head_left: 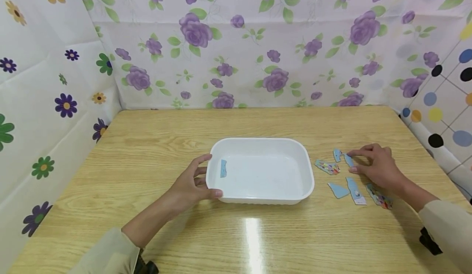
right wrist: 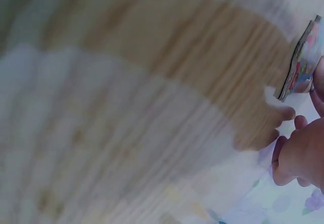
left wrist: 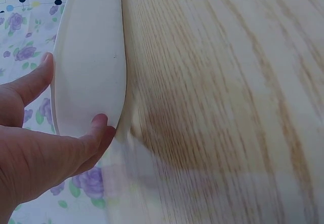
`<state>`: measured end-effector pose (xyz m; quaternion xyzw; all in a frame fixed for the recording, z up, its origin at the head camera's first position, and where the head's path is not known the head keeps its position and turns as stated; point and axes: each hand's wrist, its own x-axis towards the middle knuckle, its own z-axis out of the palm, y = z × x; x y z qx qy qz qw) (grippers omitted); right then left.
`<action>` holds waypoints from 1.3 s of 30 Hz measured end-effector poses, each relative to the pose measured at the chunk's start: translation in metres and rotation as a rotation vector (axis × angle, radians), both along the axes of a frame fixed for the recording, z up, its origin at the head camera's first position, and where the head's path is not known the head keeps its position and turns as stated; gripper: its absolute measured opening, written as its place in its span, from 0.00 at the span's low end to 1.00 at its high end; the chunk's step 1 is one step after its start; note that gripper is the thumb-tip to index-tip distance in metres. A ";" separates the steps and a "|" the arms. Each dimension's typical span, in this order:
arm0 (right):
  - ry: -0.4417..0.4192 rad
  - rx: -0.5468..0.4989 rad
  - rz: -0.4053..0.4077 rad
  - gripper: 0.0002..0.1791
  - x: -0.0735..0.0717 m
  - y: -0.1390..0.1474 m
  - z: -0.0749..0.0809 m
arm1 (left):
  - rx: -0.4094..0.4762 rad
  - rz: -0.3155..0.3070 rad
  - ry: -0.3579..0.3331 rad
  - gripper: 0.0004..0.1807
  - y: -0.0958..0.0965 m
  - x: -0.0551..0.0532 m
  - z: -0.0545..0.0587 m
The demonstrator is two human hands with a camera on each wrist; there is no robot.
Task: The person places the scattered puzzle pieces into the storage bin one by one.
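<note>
Piece [head_left: 348,159] pinched in our right hand [head_left: 377,168], right of the tray [head_left: 265,180], which our left hand [head_left: 189,184] grips; we seem mid-pickup, and the next move likely wants a steady lift

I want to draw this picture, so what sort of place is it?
Probably an indoor activity corner, though I can't be sure: a wooden table with flowery coverings behind and beside it, and a white tub and picture pieces on top.
</note>
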<state>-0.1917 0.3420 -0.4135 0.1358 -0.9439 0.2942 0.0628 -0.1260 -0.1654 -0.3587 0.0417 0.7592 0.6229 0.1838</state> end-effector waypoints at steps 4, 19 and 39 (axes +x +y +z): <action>0.100 0.049 0.042 0.20 -0.002 -0.002 -0.005 | -0.003 0.002 0.000 0.58 -0.001 -0.001 -0.001; 0.116 0.100 0.181 0.24 0.001 0.015 -0.001 | 0.002 -0.006 -0.001 0.58 0.000 0.000 -0.002; 0.158 0.119 0.168 0.23 0.005 0.014 -0.001 | 0.009 -0.015 0.008 0.57 0.000 0.001 0.000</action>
